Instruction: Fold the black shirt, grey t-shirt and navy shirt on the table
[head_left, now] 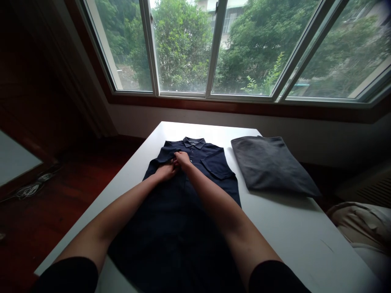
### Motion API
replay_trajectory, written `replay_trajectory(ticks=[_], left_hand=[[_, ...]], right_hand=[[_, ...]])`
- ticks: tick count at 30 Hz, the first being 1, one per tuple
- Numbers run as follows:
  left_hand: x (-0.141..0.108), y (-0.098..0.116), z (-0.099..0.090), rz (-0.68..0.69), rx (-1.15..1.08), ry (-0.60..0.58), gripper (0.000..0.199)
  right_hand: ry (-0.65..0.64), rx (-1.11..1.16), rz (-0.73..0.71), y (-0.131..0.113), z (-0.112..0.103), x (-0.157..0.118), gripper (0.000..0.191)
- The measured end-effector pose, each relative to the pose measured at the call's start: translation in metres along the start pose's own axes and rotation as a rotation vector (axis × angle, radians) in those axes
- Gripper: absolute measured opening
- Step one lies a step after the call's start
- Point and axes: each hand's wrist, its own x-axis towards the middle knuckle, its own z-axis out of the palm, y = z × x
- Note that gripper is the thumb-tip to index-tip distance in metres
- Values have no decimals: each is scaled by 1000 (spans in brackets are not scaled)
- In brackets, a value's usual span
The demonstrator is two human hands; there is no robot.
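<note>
A dark navy collared shirt (183,215) lies face up on the white table, its collar toward the window. Its right-side sleeve is laid inward over the front. At the left part of the chest, my right hand (182,159) pinches the edge of the other sleeve. Just beside it, my left hand (166,171) is at the same sleeve, with its fingertips close to my right hand. The left fingers are partly hidden by cloth and the other hand, so their grip is unclear.
A folded dark grey cloth (271,165) rests on the white table (305,232) at the right. Beyond the table's right edge is a beige fabric item (360,224). White cables (30,189) lie on the floor at the left. A window spans the back.
</note>
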Motion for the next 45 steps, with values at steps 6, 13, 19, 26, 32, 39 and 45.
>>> replay_trajectory(ticks=[6, 13, 19, 26, 32, 39, 45], left_hand=[[-55, 4, -31, 198, -10, 46, 33], [30, -40, -66, -175, 22, 370, 30], [105, -77, -60, -341, 83, 281, 50], [148, -95, -54, -308, 77, 134, 32], [172, -89, -59, -446, 139, 270, 35], [169, -68, -51, -536, 138, 280, 44], [129, -43, -21, -260, 137, 354, 48]], right_hand=[[-120, -264, 44, 5, -27, -11, 18], [-102, -731, -451, -2, -56, -46, 19], [-176, -777, -553, 14, -119, -102, 18], [130, -1000, -648, 56, -211, -148, 19], [178, -1098, -574, 94, -224, -136, 48], [226, -1195, -508, 91, -220, -138, 45], [303, -1144, -471, 58, -207, -118, 35]])
